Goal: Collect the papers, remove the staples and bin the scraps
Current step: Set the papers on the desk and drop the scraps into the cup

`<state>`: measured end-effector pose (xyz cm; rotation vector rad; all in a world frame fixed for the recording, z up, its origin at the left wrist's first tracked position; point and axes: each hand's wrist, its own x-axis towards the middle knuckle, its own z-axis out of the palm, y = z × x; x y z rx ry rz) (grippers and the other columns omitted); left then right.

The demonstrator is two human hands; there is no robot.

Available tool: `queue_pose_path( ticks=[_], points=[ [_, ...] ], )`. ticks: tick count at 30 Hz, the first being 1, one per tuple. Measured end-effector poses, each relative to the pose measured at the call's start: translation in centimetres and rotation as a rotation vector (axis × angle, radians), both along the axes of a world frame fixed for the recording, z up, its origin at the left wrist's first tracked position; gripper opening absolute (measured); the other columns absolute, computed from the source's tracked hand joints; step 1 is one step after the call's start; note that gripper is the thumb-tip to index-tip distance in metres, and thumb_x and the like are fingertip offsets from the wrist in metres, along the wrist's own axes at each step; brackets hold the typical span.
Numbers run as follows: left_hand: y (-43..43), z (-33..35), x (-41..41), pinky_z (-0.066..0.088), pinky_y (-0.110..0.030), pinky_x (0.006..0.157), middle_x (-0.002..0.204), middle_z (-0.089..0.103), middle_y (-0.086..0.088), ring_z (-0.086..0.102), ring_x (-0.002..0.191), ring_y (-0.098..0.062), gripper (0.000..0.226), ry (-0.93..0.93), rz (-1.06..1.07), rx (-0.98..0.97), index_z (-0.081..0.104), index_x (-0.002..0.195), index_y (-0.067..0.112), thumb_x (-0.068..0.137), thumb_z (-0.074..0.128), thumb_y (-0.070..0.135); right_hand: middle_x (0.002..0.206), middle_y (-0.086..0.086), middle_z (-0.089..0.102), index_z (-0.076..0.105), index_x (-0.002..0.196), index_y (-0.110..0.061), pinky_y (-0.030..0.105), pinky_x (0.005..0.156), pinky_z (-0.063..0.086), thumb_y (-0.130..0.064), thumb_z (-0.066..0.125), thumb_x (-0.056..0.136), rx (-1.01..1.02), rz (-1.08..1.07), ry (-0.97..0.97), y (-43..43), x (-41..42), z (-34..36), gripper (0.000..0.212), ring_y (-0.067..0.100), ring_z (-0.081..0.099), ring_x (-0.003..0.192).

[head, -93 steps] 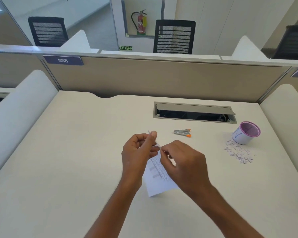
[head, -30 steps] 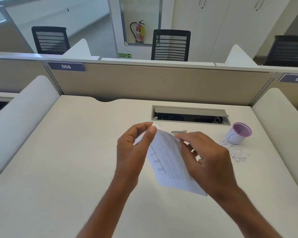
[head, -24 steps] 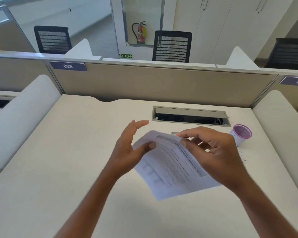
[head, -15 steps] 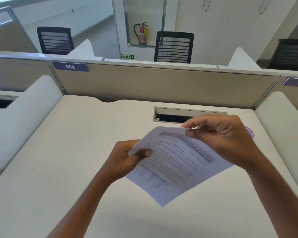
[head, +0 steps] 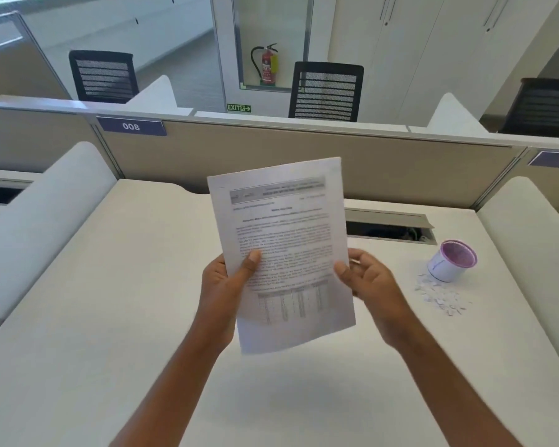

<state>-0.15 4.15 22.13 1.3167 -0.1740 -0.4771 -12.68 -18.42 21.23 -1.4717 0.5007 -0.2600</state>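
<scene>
A printed white paper (head: 284,240) with text and a table stands upright above the desk. My left hand (head: 226,285) grips its left edge, thumb on the front. My right hand (head: 368,279) pinches its right edge with the thumb on the front and the fingers behind. A small white cup with a purple rim (head: 450,264) lies tilted at the right of the desk. Torn paper scraps (head: 439,296) are scattered in front of it. The stapler tool seen earlier is hidden behind the paper.
The cream desk (head: 110,317) is bounded by a beige partition (head: 271,156) at the back and padded side panels. A cable slot with a raised flap (head: 391,227) sits behind the paper. Black chairs stand beyond the partition.
The paper was unfolded and turned from slanting low over the desk to upright and facing me. Both hands shifted to its side edges and rose with it.
</scene>
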Motion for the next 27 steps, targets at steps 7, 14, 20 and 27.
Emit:
queue_pose_path(
  ticks=[7,14,20,27],
  points=[
    [-0.8,-2.9,1.1,0.065,-0.045,0.091,0.121,0.084,-0.006,0.082,0.109,-0.028,0.026,0.243,0.113,0.009,0.075,0.131,0.013,0.107,0.068,0.014,0.105,-0.01,0.081,0.071,0.108,-0.027,0.042,0.084,0.065,-0.02,0.064,0.105,-0.167,-0.142,0.209,3.1,0.7,-4.8,0.011,0.019,0.078,0.097],
    [-1.0,-7.2,3.2,0.065,-0.051,0.096,0.121,0.083,-0.004,0.081,0.109,-0.029,0.023,0.281,0.148,0.253,0.07,0.129,0.015,0.106,0.066,0.013,0.1,-0.011,0.082,0.074,0.104,-0.026,0.04,0.082,0.064,-0.014,0.063,0.103,-0.136,-0.213,0.244,3.5,2.8,-7.7,0.016,0.016,0.079,0.094],
    [-1.0,-10.4,3.2,0.054,-0.033,0.077,0.127,0.07,0.0,0.069,0.11,-0.022,0.024,0.182,0.234,0.512,0.059,0.131,0.021,0.109,0.056,0.013,0.111,-0.003,0.084,0.073,0.114,-0.018,0.033,0.081,0.063,-0.012,0.064,0.105,0.151,-0.251,0.238,3.4,5.7,-11.3,0.015,0.02,0.08,0.1],
    [-2.4,-12.1,7.3,0.058,-0.041,0.097,0.124,0.069,0.002,0.067,0.112,-0.029,0.033,0.0,0.239,0.674,0.058,0.137,0.023,0.109,0.045,0.013,0.11,-0.005,0.082,0.073,0.113,-0.02,0.029,0.081,0.062,-0.013,0.063,0.105,0.18,-0.266,0.254,3.0,10.8,-13.8,0.014,0.018,0.079,0.101]
  ],
)
